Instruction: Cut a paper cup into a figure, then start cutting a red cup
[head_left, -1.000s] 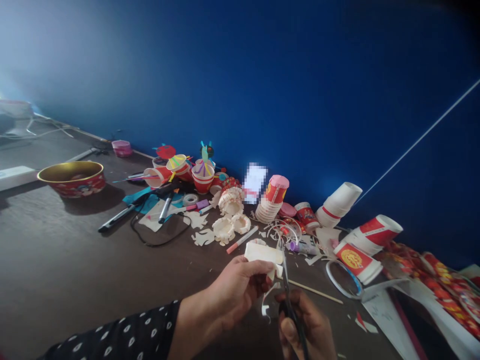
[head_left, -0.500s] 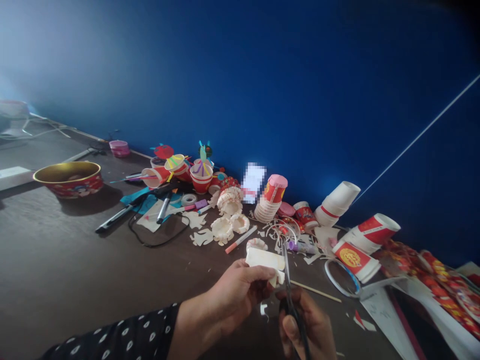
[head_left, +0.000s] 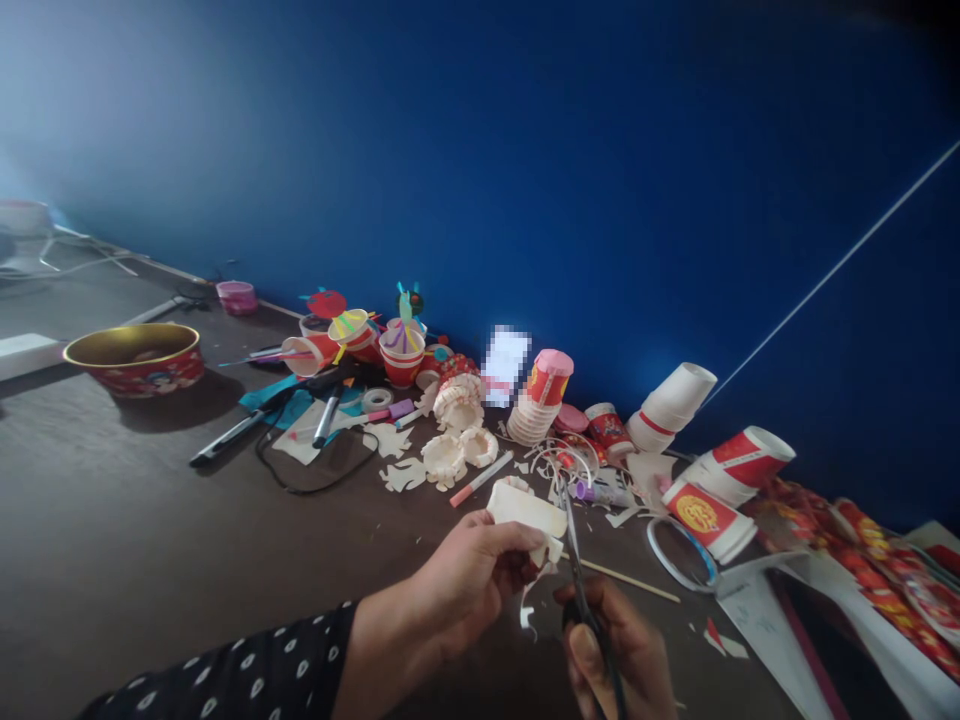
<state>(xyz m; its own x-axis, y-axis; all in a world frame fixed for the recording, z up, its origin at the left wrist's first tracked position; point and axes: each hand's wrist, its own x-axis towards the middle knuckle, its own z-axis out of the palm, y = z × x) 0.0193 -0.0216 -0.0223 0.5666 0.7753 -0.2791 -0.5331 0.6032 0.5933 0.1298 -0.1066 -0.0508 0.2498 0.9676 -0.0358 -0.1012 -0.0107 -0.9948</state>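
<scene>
My left hand point(head_left: 472, 570) pinches a piece of white paper point(head_left: 527, 510) between thumb and fingers, over the front of the table. The paper has a small cut tab point(head_left: 551, 550) at its lower right. My right hand point(head_left: 619, 640) is closed round the handles of a pair of scissors point(head_left: 574, 560), whose blades point up and away, just right of the paper. Whether the blades touch the paper I cannot tell. Beneath the hands, a curled white scrap point(head_left: 528, 612) shows against the dark table.
A stack of paper cups point(head_left: 541, 395) stands behind the hands, with cut white cup pieces point(head_left: 444, 460) and a marker point(head_left: 481, 479) nearer. More cups point(head_left: 716, 510), a tape roll point(head_left: 682, 555) and a dark phone point(head_left: 832, 640) lie right. A gold-rimmed bowl point(head_left: 135, 370) stands left.
The paper and my left hand have shifted slightly left, and the paper is tilted a little more. The scissors have stayed close to its right edge, with their handles slightly further right.
</scene>
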